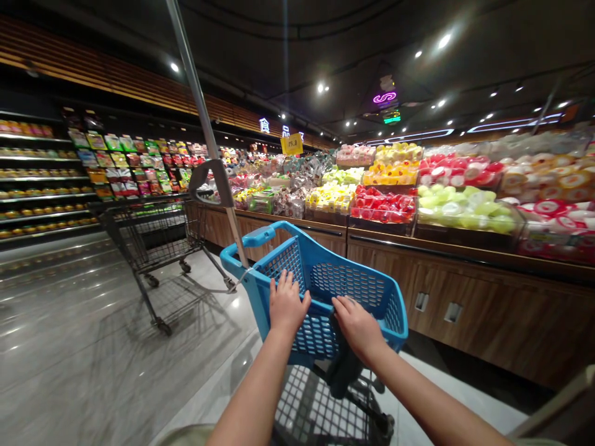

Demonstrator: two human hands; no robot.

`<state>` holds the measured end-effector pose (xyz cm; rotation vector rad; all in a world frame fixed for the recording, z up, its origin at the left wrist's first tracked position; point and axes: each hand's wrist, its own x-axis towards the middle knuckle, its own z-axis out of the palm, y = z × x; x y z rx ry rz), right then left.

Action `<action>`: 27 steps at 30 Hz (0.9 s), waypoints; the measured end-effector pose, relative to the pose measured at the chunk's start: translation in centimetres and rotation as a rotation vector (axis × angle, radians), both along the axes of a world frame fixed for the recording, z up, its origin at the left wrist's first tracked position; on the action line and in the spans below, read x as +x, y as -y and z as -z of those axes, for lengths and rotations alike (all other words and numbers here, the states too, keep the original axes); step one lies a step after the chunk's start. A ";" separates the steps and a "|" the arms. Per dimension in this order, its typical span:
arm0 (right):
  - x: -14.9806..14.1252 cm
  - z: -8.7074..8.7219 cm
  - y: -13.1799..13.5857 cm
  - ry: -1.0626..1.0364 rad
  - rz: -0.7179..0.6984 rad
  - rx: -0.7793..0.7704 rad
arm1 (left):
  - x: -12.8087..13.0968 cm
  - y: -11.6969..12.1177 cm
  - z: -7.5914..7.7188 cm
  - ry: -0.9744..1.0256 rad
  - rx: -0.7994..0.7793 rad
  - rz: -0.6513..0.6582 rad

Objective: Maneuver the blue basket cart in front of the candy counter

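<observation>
Supermarket aisle, a blue plastic shopping cart (367, 291) stood close by on the polished floor (93, 328).

Left hand (288, 303) and right hand (357, 328) lay over its near wall, fingers spread, how firm the grip was impossible to tell; farther off, a black wire trolley (153, 260) stood left, and bins of wrapped goods (465, 207) topped a wooden counter (465, 310) right.

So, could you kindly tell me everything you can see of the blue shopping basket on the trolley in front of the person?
The blue shopping basket looks like moulded plastic, with a solid rim and walls pierced by a mesh of small holes. It sits on a wheeled frame above a wire rack. A metal pole rises from its far left corner. The left hand and right hand rest on its near edge.
</observation>
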<state>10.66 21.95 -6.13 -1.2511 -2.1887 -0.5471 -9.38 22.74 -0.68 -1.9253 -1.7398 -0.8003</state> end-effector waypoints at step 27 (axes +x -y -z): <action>7.4 2.3 3.2 -0.076 0.015 0.055 | -0.2 -0.3 0.3 -0.010 0.022 -0.006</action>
